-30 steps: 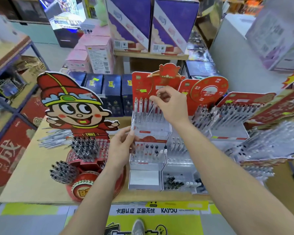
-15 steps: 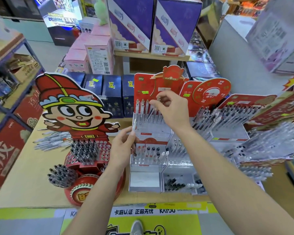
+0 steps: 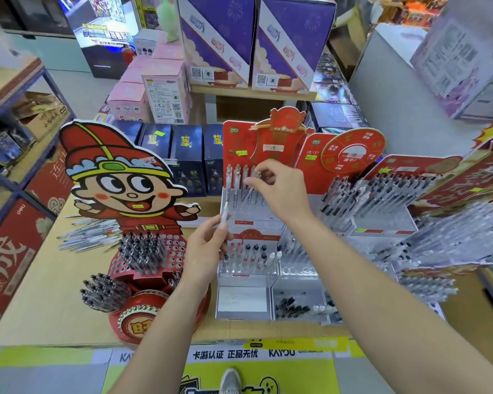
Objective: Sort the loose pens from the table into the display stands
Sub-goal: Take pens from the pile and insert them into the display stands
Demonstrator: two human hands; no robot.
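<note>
My right hand (image 3: 279, 191) pinches a clear pen (image 3: 250, 191) by its top, slanted over the top tier of the clear tiered pen stand (image 3: 248, 223), where a few white pens stand upright. My left hand (image 3: 208, 248) holds another clear pen (image 3: 225, 211) upright at the stand's left edge. A heap of loose pens (image 3: 88, 236) lies on the wooden table (image 3: 37, 294) at the left, behind the round red cartoon stand (image 3: 151, 251) that carries black-capped pens.
More red-backed stands packed with pens (image 3: 382, 194) fill the right side, their pens fanning out toward me. Dark blue boxes (image 3: 180, 160) line the table's back edge; pink and purple cartons stack behind. A blue metal shelf (image 3: 20, 155) stands at the left.
My right hand has lowered its pen toward the top tier's slots. My left hand stays at the stand's left edge with its pen. The camera has shifted slightly.
</note>
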